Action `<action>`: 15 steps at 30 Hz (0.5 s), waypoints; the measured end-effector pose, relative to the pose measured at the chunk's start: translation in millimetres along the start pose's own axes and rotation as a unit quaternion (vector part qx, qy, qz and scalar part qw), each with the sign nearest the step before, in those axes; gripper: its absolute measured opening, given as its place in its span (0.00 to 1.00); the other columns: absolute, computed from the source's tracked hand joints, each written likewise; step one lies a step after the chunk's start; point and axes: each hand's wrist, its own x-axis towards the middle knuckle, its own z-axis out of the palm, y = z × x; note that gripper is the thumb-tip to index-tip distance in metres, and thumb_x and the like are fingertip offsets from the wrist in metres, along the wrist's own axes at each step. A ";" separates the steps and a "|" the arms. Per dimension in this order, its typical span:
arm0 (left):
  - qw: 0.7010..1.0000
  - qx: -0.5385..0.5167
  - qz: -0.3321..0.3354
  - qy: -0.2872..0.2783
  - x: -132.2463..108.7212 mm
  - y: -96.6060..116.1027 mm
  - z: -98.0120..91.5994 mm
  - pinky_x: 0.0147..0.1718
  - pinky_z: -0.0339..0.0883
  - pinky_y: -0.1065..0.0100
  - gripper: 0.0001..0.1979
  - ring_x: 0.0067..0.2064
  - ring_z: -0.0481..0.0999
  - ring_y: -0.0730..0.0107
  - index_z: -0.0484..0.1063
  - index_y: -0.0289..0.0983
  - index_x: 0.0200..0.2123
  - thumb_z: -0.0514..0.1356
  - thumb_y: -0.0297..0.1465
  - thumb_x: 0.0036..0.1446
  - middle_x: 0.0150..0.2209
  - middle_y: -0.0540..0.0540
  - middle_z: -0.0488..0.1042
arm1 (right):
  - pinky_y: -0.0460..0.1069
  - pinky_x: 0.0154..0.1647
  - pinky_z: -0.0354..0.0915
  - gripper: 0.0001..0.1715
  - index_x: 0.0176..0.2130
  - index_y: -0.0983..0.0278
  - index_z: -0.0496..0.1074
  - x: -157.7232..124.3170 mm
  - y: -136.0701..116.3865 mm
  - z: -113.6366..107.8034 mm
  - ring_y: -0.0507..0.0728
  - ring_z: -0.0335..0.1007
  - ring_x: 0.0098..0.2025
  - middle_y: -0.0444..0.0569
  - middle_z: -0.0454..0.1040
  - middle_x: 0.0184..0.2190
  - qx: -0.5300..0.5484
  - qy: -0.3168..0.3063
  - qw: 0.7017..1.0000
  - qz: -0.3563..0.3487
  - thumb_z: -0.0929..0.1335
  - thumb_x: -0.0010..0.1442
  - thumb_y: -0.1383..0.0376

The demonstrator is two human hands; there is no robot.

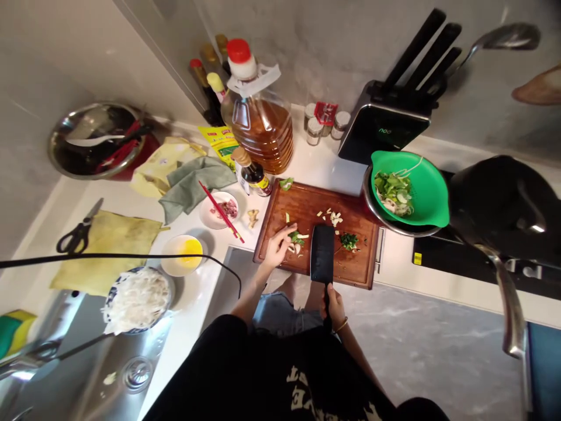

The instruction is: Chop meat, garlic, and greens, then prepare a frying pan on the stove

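A wooden cutting board lies on the counter. My right hand is wrapped round the handle of a black cleaver, whose blade rests over the board's middle. To the left, my left hand has its fingers stretched out at some chopped greens and pale pieces; nothing is plainly held in it. Chopped white pieces lie beyond the blade, and a small pile of dark green herbs is to its right.
Left of the board are a meat bowl with red chopsticks, an egg bowl and scissors. A large oil bottle and knife block stand behind. A green colander and wok are right.
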 end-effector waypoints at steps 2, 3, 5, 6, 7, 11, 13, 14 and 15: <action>0.998 -0.010 -0.016 0.059 2.0 -0.6 -0.2 0.58 0.57 0.58 0.21 0.59 0.62 0.66 0.62 0.40 0.56 0.41 0.36 0.65 0.58 0.44 0.64 | 0.41 0.05 0.47 0.31 0.23 0.63 0.61 1.1 14.0 4.9 0.47 0.51 0.06 0.36 0.58 0.08 0.002 0.009 1.000 0.002 0.61 0.52 0.39; 0.996 -0.001 -0.020 0.082 6.5 -2.1 0.4 0.59 0.55 0.57 0.22 0.61 0.60 0.65 0.61 0.39 0.57 0.40 0.36 0.65 0.59 0.44 0.62 | 0.42 0.05 0.47 0.31 0.23 0.63 0.61 1.3 18.7 7.6 0.47 0.51 0.06 0.36 0.58 0.09 0.006 0.013 1.000 0.003 0.60 0.52 0.39; 0.993 0.034 -0.023 0.110 19.0 -7.0 2.8 0.61 0.50 0.56 0.23 0.63 0.55 0.64 0.59 0.38 0.58 0.40 0.38 0.65 0.61 0.43 0.58 | 0.42 0.05 0.47 0.30 0.23 0.63 0.61 1.3 24.9 13.6 0.47 0.51 0.06 0.36 0.59 0.09 0.021 0.016 1.000 0.006 0.60 0.52 0.39; 0.992 0.052 -0.025 0.112 25.1 -10.0 4.5 0.62 0.48 0.55 0.23 0.63 0.54 0.64 0.59 0.38 0.58 0.39 0.38 0.65 0.61 0.43 0.57 | 0.42 0.05 0.47 0.30 0.23 0.62 0.61 1.3 27.0 17.0 0.47 0.51 0.06 0.36 0.59 0.09 0.028 0.015 0.999 0.007 0.60 0.52 0.39; 0.992 0.067 -0.025 0.104 29.9 -12.9 6.5 0.62 0.47 0.55 0.24 0.63 0.53 0.64 0.59 0.37 0.58 0.38 0.38 0.65 0.61 0.43 0.58 | 0.42 0.05 0.47 0.29 0.23 0.62 0.61 1.5 28.9 20.9 0.46 0.50 0.07 0.36 0.59 0.09 0.035 0.014 0.999 0.006 0.61 0.52 0.39; 0.997 0.062 0.004 0.035 25.2 -18.5 18.0 0.61 0.49 0.55 0.25 0.61 0.59 0.66 0.61 0.38 0.57 0.37 0.39 0.65 0.57 0.44 0.65 | 0.42 0.05 0.48 0.28 0.23 0.61 0.61 4.8 36.3 41.7 0.46 0.51 0.07 0.36 0.58 0.09 0.041 0.014 0.999 -0.006 0.61 0.52 0.40; 0.999 0.039 0.001 0.037 11.2 -16.5 26.4 0.61 0.53 0.56 0.24 0.59 0.62 0.68 0.62 0.39 0.57 0.36 0.38 0.65 0.56 0.45 0.67 | 0.42 0.06 0.47 0.28 0.22 0.61 0.60 6.8 38.1 55.0 0.46 0.51 0.08 0.36 0.58 0.09 0.040 0.001 0.999 -0.006 0.61 0.52 0.40; 0.998 0.031 -0.010 0.046 3.8 -14.4 31.1 0.60 0.54 0.57 0.24 0.58 0.63 0.68 0.62 0.40 0.56 0.36 0.38 0.65 0.55 0.45 0.67 | 0.41 0.06 0.47 0.28 0.22 0.61 0.61 7.4 37.9 61.6 0.46 0.51 0.08 0.37 0.58 0.09 0.042 -0.010 0.999 -0.003 0.61 0.51 0.40; 0.998 0.028 -0.024 0.059 -2.9 -11.8 35.8 0.59 0.56 0.58 0.24 0.58 0.64 0.68 0.63 0.40 0.56 0.37 0.37 0.65 0.55 0.45 0.68 | 0.41 0.06 0.46 0.28 0.22 0.61 0.61 7.6 36.8 67.9 0.46 0.51 0.09 0.37 0.59 0.09 0.046 -0.022 0.999 0.001 0.62 0.51 0.40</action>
